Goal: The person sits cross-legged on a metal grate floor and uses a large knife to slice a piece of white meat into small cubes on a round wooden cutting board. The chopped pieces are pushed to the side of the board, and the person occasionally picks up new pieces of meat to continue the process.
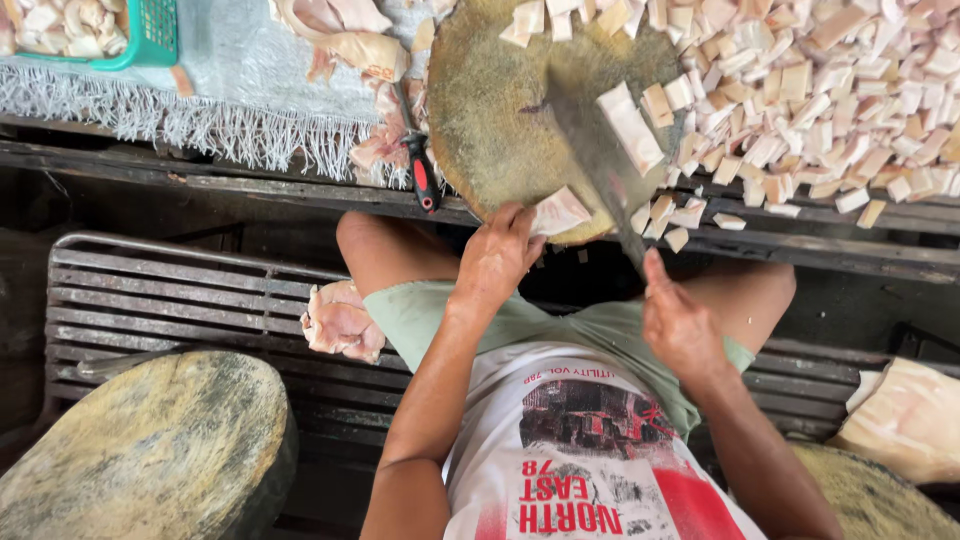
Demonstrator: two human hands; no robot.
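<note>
The piece of meat [558, 213] pinched in the left hand [497, 258] is a flat, pale pinkish-white slab with a faint reddish edge, sitting at the near rim of the round chopping block [490, 110]. Fingers are curled on its left end, thumb side toward the block, so that hand is closed on it.

Just right of that grip is the cleaver [600, 150], blade dark and wide, with one long cut strip [632, 125] lying across the flat of it. The right hand [678, 325] is wrapped tight round the handle, wrist bent, forearm coming up from the lower right.

Further right and beyond the blade there's a big heap of cut pieces [830, 90], small pale squares and strips, some tan on one side. A few have spilled by the block's near edge.

Left of the holding hand, a red-and-black handled tool [424, 180] lies at the block's edge, then a fringed cloth [200, 90] with uncut skin on it, and a green basket [150, 40] far left. Below, a raw lump [340, 322] rests on the slatted bench [160, 290] beside a second round block [150, 450].
</note>
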